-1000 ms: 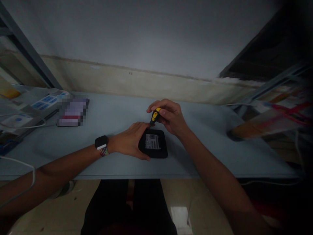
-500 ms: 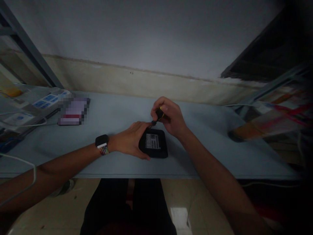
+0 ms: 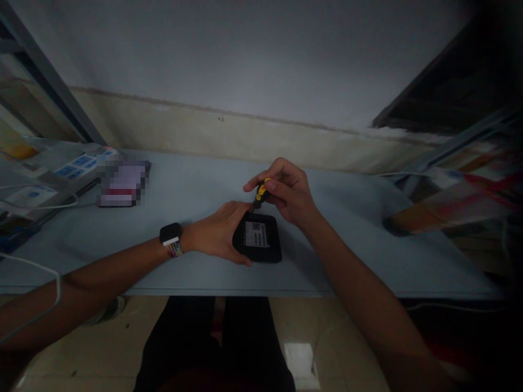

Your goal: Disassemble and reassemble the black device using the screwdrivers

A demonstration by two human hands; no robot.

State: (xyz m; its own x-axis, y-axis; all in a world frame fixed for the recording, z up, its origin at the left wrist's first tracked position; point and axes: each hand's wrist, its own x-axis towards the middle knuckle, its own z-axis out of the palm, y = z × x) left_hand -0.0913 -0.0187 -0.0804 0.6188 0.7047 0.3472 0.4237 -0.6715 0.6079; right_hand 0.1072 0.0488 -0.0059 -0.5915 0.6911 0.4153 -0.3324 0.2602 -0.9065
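A small black device (image 3: 258, 238) with a white label on top lies near the front edge of the pale blue table (image 3: 347, 239). My left hand (image 3: 216, 231) grips its left side, thumb along the near edge and fingers at the far corner. My right hand (image 3: 286, 193) is closed round a small screwdriver (image 3: 259, 195) with a yellow and black handle. The screwdriver stands tilted, and its tip meets the device's far left corner, close to my left fingertips. A dark watch (image 3: 170, 235) sits on my left wrist.
A blurred-out flat item (image 3: 121, 182) lies on the table at the left. Beyond it are blue and white packets (image 3: 73, 166) and a white cable (image 3: 44, 206). A slanted metal bar (image 3: 44, 81) rises at far left. Cluttered shelves (image 3: 461, 185) stand on the right.
My right hand has turned on the screwdriver: the fingers closed over the handle half a second ago and now show the yellow part again. The left hand and the device have stayed put.
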